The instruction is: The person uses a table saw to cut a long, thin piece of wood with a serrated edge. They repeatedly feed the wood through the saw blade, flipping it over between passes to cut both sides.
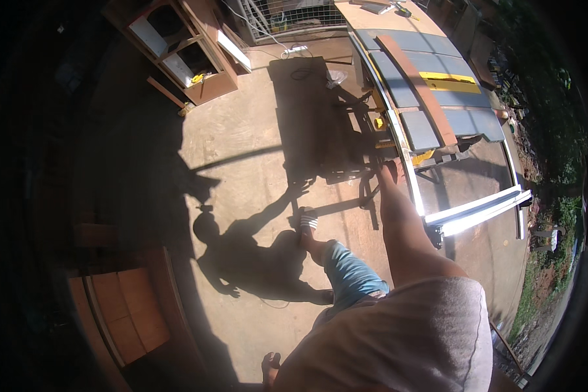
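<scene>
My right arm reaches forward to the table saw, where my right hand (390, 171) is at the near end of the white side rail (399, 137), its fingers partly hidden. The saw's grey panelled top (455, 123) carries a long reddish board (417, 91) and a yellow insert (454, 83). A shiny metal fence (477, 208) lies across the open frame beside my arm. At the bottom edge, what looks like my left hand (271, 364) hangs low beside my body, too small and shaded to show what, if anything, it holds. My sandalled foot (308, 220) is on the floor.
An open wooden cabinet (209, 85) stands at upper left, near a white power strip (296, 50) and cable. Wooden panels (127, 307) are at lower left. A wire mesh frame (287, 16) is at the back. The concrete floor (232, 124) carries strong shadows; plants (562, 196) line the right side.
</scene>
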A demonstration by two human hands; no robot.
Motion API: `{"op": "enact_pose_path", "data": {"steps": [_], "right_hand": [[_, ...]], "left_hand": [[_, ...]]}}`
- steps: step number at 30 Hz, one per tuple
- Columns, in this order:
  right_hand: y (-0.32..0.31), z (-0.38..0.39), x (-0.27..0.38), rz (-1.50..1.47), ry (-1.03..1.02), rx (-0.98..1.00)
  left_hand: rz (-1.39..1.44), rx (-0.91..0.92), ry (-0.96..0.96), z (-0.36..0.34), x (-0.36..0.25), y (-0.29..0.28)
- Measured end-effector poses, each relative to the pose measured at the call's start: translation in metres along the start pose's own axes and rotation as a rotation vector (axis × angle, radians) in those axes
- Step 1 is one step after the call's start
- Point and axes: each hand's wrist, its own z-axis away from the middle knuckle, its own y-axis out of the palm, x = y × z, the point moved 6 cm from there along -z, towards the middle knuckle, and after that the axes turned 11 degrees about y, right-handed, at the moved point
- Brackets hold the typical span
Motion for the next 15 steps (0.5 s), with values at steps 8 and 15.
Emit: {"op": "enact_pose_path", "data": {"steps": [8, 15], "right_hand": [[-0.027, 0.029, 0.046, -0.132, 0.430, 0.207], [0.021, -0.002, -0.018, 0.489, 0.559, -0.162]], "left_hand": [[-0.177, 0.167, 0.244, -0.235, -0.288, -0.092], [-0.177, 0.168, 0.490, -0.369, -0.610, -0.127]]}}
